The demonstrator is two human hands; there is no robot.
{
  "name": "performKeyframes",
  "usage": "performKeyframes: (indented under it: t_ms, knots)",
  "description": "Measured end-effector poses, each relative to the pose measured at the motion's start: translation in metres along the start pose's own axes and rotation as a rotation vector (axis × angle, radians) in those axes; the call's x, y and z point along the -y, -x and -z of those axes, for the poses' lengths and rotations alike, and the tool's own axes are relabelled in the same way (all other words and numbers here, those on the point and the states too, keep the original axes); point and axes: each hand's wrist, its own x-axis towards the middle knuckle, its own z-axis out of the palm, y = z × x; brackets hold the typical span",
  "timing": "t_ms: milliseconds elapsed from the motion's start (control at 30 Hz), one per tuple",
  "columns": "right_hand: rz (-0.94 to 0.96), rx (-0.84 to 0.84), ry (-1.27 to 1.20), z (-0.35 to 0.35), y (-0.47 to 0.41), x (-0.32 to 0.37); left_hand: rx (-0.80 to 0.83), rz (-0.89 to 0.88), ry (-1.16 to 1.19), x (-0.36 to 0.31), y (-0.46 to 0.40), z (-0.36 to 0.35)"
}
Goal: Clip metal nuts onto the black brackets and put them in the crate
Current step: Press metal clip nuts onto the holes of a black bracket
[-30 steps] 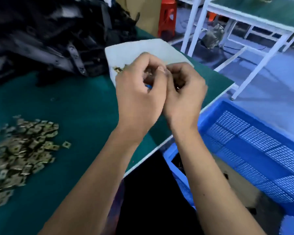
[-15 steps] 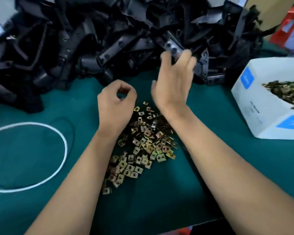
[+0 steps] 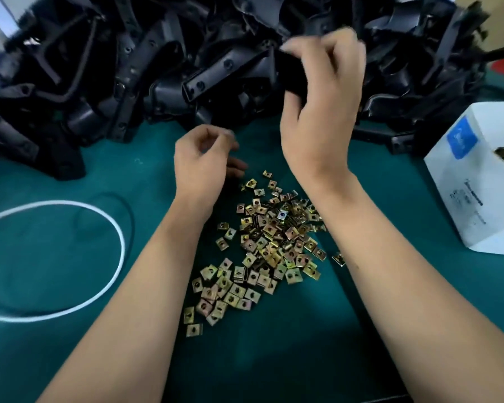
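Black bracket (image 3: 292, 74), matte and blurred, in right hand (image 3: 320, 112) fingers; left hand (image 3: 200, 164) loosely curled.

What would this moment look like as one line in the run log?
right hand: grips black bracket at pile | left hand: curled above metal nuts, contents unclear | crate: out of view

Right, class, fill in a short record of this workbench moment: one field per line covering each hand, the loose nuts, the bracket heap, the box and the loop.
right hand: fingers curled round a black bracket at the heap's front edge
left hand: loosely curled above the mat; contents unclear
metal nuts: loose pile between the forearms
bracket heap: along the far side of the green mat
white box: right, more nuts inside
white loop: left, flat on the mat
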Motion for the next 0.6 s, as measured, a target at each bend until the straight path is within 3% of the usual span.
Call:
performKeyframes:
  t_ms: [100, 167, 200, 267, 333, 400, 500, 600]
  knots:
    - [-0.026, -0.118, -0.312, 0.001, -0.003, 0.028, 0.247, 0.259, 0.315, -0.012, 0.004, -0.002]
    - [-0.148, -0.064, -0.535, -0.002, 0.003, 0.042, 0.405, 0.346, 0.550, -0.018, 0.007, 0.002]
    - [-0.223, 0.008, -0.639, -0.003, 0.007, 0.045, 0.424, 0.335, 0.683, -0.021, 0.008, 0.004]
    - [-0.347, 0.216, -0.713, -0.003, 0.016, 0.042, 0.278, 0.293, 0.878, -0.026, 0.006, 0.010]
    - [-0.407, 0.448, -0.669, 0.000, 0.024, 0.028, 0.045, 0.275, 0.996, -0.030, -0.002, 0.021]
    - [-0.342, 0.678, -0.483, 0.004, 0.028, 0.010, -0.065, 0.278, 1.124, -0.029, -0.013, 0.038]
    - [-0.149, 1.041, -0.081, 0.006, 0.035, -0.009, -0.073, 0.252, 1.016, -0.021, -0.025, 0.058]
    - [-0.145, 1.138, -0.036, 0.005, 0.043, -0.010, 0.003, 0.256, 0.887, -0.015, -0.024, 0.060]
